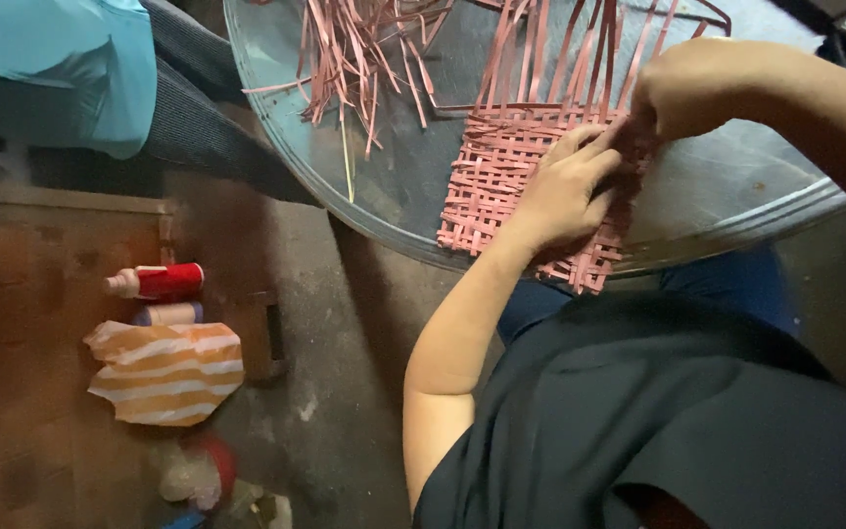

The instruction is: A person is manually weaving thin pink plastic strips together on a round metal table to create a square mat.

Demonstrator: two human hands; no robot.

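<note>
Weaving is mid-row: the left hand (565, 191) lies flat with fingers spread, pressing the pink woven mat (501, 186) onto the round metal bench (276, 118), while the right hand (687, 88) pinches a loose strip (580, 69) at the mat's edge, which looks due to be tucked under the next crossing.
</note>
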